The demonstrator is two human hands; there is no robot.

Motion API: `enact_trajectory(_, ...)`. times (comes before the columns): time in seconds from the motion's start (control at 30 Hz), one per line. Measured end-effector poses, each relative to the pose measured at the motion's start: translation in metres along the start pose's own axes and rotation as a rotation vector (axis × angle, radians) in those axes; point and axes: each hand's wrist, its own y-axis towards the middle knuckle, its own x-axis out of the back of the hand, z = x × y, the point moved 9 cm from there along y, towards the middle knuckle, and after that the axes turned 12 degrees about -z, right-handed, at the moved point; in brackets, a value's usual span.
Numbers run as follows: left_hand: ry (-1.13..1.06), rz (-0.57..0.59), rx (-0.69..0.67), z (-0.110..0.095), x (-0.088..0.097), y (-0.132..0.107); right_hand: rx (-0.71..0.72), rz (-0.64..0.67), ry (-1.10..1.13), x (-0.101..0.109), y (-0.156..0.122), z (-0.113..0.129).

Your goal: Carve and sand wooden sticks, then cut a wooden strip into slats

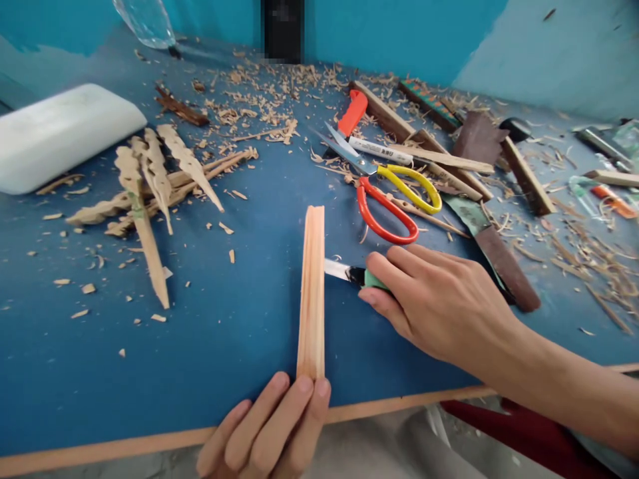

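Observation:
My left hand (272, 429) grips the near end of a pale grooved wooden stick (311, 286), which points away from me over the blue table (239, 319). Its fingers are closed round the stick's end at the table's front edge. My right hand (439, 303) is wrapped round the green handle of a small knife (349, 271). The knife's silver blade touches the right side of the stick about midway along it.
Scissors with one red and one yellow loop (389, 193) lie behind the knife. An orange-handled cutter (352, 112), flat wood strips (449, 159) and shavings cover the back right. Carved leaf-shaped sticks (150, 193) lie at left, near a white block (60, 136).

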Motion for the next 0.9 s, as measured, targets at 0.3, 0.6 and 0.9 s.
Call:
enact_trajectory(0.3, 0.03, 0.054, -0.095, -0.003, -0.005, 0.003, 0.19, 0.032, 0.107, 0.012, -0.014, 0.033)
enact_trajectory(0.6, 0.027, 0.019, -0.096, -0.002, -0.001, -0.006, 0.23, 0.108, 0.045, 0.003, -0.012, 0.051)
enact_trajectory(0.9, 0.017, -0.075, 0.016, 0.002, 0.001, -0.006, 0.172, 0.181, -0.043, -0.002, -0.014, 0.048)
